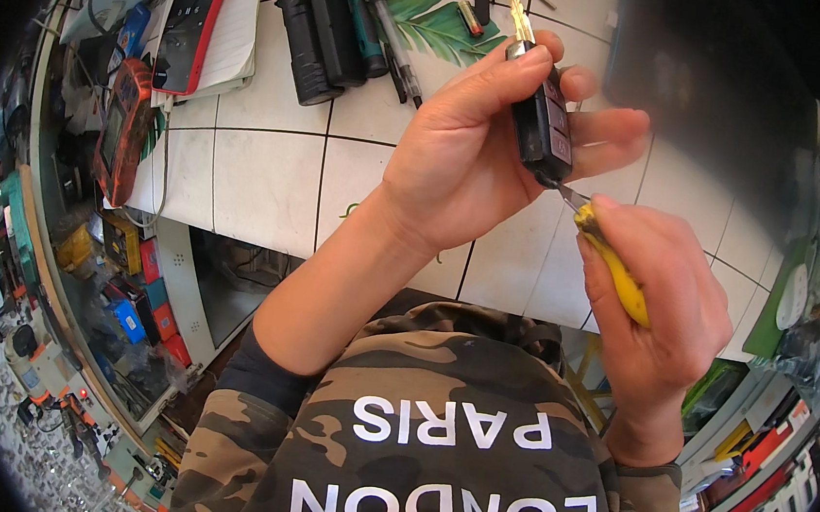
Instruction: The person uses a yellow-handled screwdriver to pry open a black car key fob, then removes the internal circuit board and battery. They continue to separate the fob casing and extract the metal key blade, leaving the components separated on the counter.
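My left hand (468,144) is closed around a black car key fob (543,121), thumb on its upper end. The fob stands tilted, its golden key blade (520,17) sticking out at the top and grey buttons along its right face. In my right hand (665,298) is a small tool with a yellow handle (628,287), gripped between thumb and fingers. Its thin metal tip (569,194) meets the lower end of the fob; how deep it sits there I cannot tell.
On the white tiled table (265,180) lie a black flashlight (309,42), pens (390,35) and a small battery (470,17). A red-edged phone (195,18) rests on paper at the left, near an orange device (123,131). A dark mat (712,97) covers the right side.
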{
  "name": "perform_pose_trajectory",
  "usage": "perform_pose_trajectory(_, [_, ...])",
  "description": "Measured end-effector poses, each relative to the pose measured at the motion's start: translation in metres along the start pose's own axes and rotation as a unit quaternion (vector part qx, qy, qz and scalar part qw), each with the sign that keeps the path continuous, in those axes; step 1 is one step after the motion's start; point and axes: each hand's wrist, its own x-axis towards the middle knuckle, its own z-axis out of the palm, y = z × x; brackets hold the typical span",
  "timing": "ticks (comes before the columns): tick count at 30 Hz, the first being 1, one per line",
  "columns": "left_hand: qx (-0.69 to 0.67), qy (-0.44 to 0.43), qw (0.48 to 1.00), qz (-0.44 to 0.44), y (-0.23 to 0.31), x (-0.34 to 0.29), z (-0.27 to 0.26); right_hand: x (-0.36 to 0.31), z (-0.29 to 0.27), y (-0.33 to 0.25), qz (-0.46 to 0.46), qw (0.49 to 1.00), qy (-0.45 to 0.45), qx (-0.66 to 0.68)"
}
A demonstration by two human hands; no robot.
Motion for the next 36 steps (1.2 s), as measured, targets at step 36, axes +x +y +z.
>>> perform_pose_trajectory(36, [0.132,0.140,0.976,0.102,-0.003,0.008,0.019,-0.007,0.028,0.015,-0.035,0.992,0.097,-0.075])
